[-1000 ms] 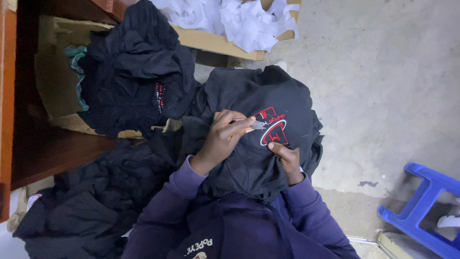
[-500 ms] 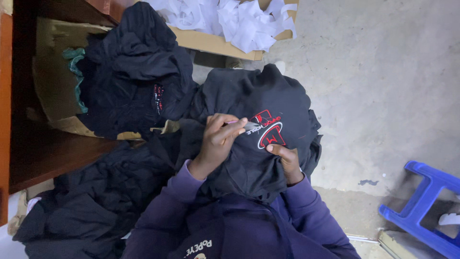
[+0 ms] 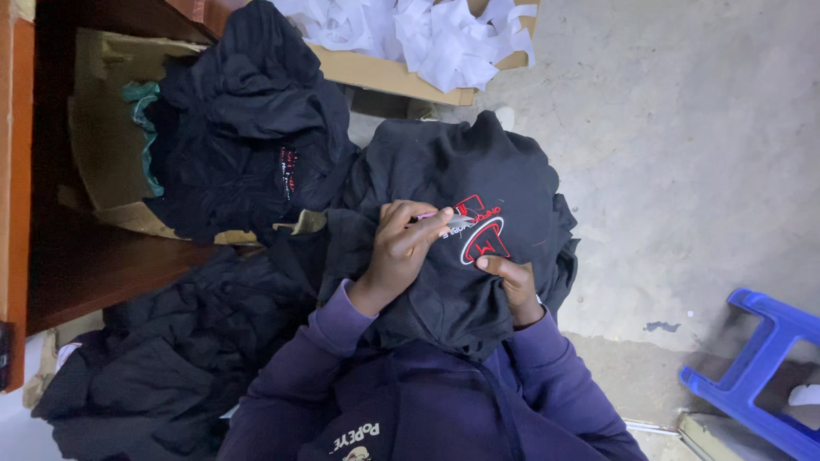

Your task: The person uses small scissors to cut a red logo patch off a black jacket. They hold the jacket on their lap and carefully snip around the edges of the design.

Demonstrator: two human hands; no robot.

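One black garment [image 3: 461,222] with a red-and-white embroidered emblem [image 3: 480,235] lies draped over the person's lap. The left hand [image 3: 401,248] is curled tight around a small snipping tool [image 3: 453,220] at the emblem — the right hand [image 3: 512,282] pinches the cloth just below. Two dark garment heaps — one [image 3: 239,128] in a cardboard box [image 3: 102,128], one [image 3: 171,358] on the floor. One blue stool [image 3: 760,367] stands well apart.
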